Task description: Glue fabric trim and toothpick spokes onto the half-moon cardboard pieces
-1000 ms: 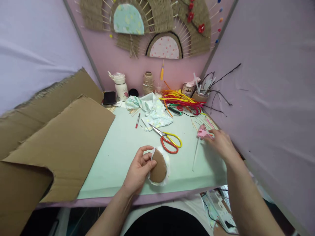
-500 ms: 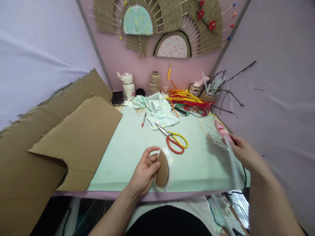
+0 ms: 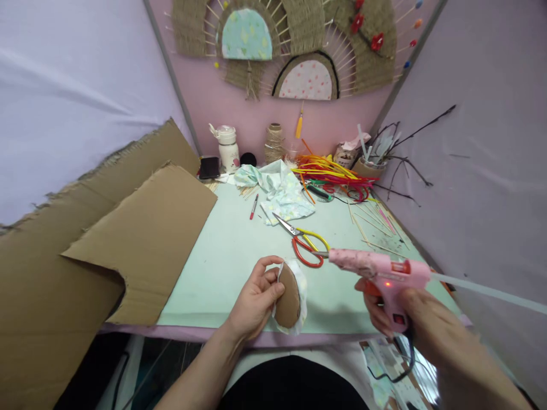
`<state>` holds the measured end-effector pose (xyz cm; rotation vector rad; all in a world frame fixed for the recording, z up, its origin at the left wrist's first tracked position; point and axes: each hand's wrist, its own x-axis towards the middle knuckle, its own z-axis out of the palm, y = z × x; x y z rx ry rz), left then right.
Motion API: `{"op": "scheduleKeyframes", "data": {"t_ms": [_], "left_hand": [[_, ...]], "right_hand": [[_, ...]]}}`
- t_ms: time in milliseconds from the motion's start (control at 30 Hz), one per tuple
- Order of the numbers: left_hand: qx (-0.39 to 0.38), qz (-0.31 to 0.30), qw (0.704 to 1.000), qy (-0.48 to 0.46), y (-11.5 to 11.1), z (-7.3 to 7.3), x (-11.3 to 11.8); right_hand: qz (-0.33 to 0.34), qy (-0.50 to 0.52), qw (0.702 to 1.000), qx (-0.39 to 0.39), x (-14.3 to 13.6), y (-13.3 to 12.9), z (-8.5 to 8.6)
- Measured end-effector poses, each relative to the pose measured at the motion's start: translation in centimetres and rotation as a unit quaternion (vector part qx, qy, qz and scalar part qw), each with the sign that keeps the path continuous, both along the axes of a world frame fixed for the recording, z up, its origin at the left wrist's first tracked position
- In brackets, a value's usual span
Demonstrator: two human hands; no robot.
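The right hand (image 3: 410, 313) has lifted the pink glue gun (image 3: 376, 270) off the table (image 3: 222, 256), fingers clamped on its grip, nozzle now aimed toward the cardboard oval (image 3: 287, 296) pinched in the left hand (image 3: 256, 296) at lower centre.

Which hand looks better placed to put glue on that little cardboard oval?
The right hand, probably. It grips the pink glue gun, whose nozzle points left toward the cardboard oval. The left hand holds that oval tilted up with its fabric edging, so it is occupied.
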<state>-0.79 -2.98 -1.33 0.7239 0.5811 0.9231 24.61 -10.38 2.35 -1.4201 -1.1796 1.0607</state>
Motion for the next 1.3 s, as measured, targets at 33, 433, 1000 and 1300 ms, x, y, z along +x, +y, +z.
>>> {"op": "scheduleKeyframes", "data": {"t_ms": [33, 433, 1000, 1300], "left_hand": [[0.001, 0.001, 1.000, 0.000, 0.0, 0.0, 0.0], [-0.022, -0.020, 0.999, -0.038, -0.4, 0.3, -0.1], [-0.010, -0.011, 1.000, 0.005, -0.1, -0.1, -0.1], [0.032, 0.020, 0.996, 0.084, 0.2, -0.6, -0.2]], "right_hand": [[0.047, -0.004, 0.999, -0.024, -0.1, -0.2, -0.3], [0.126, -0.123, 0.984, -0.022, -2.5, 0.0, -0.1], [0.115, -0.200, 0.973, -0.022, -2.8, -1.2, 0.6], [0.110, -0.196, 0.974, -0.021, -2.6, -1.4, 0.1]]}}
